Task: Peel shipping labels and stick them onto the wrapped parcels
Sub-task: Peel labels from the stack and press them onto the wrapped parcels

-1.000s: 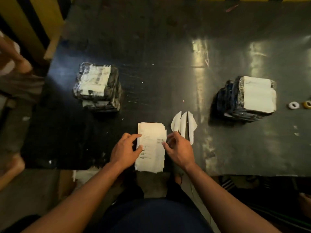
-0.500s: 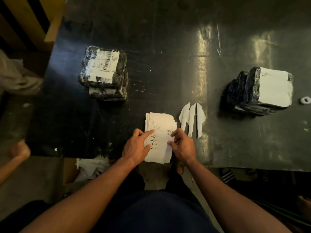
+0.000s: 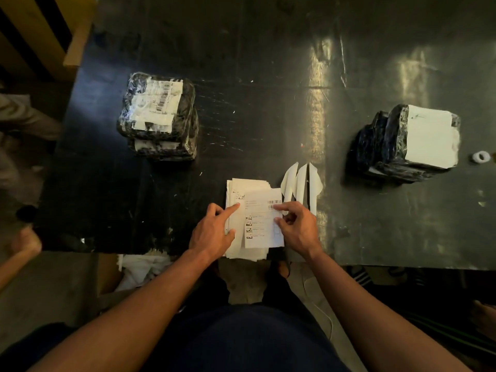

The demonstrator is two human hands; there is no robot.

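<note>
Now sliding rightward off the label stack at the bench's near edge, top label is being pinched by right hand; left hand, fingers spread, is pressing the stack beside curled backing strips.

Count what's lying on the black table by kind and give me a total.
Stacks of wrapped parcels: 2, one, the other
Pile of shipping labels: 1
Peeled backing strips: 3
Small white ring: 1
Total: 7
</note>
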